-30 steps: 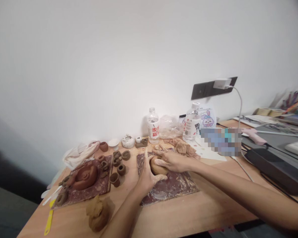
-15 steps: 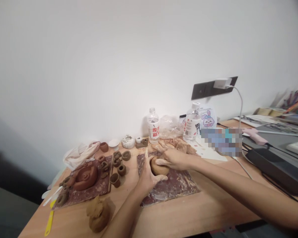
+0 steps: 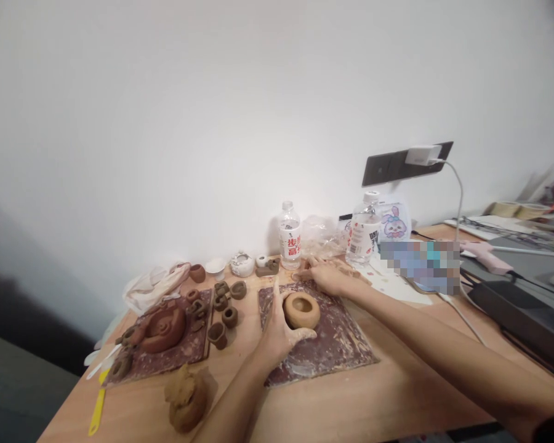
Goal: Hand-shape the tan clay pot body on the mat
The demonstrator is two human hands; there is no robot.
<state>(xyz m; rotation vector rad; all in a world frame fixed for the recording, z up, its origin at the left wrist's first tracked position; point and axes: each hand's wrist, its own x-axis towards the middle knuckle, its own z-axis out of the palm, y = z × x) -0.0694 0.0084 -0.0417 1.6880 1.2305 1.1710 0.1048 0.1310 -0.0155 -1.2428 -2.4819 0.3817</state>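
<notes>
A round tan clay pot (image 3: 303, 311) with a shallow round hollow in its top sits on a dark red, clay-smeared board (image 3: 332, 344). My left hand (image 3: 279, 329) curves around its left and near sides, thumb reaching along the front and fingers pointing away. Beyond the pot, my right hand (image 3: 327, 277) is off it, fingers stretched toward the left at the board's far edge, beside a crumpled brown cloth (image 3: 353, 271). I see nothing held in it, though its fingertips are small and partly unclear.
A lump of clay (image 3: 185, 400) lies near the front edge. On the left, a second board (image 3: 161, 363) bears a reddish-brown clay teapot (image 3: 164, 329); several small clay cups stand beside it. Behind are a clear bottle (image 3: 290, 237) and another bottle (image 3: 364, 231). A yellow tool (image 3: 98, 409) lies at left.
My right hand has lifted off the clay pot and moved away toward the back, uncovering the hollow top. My left hand stays around the pot. The view has shifted slightly.
</notes>
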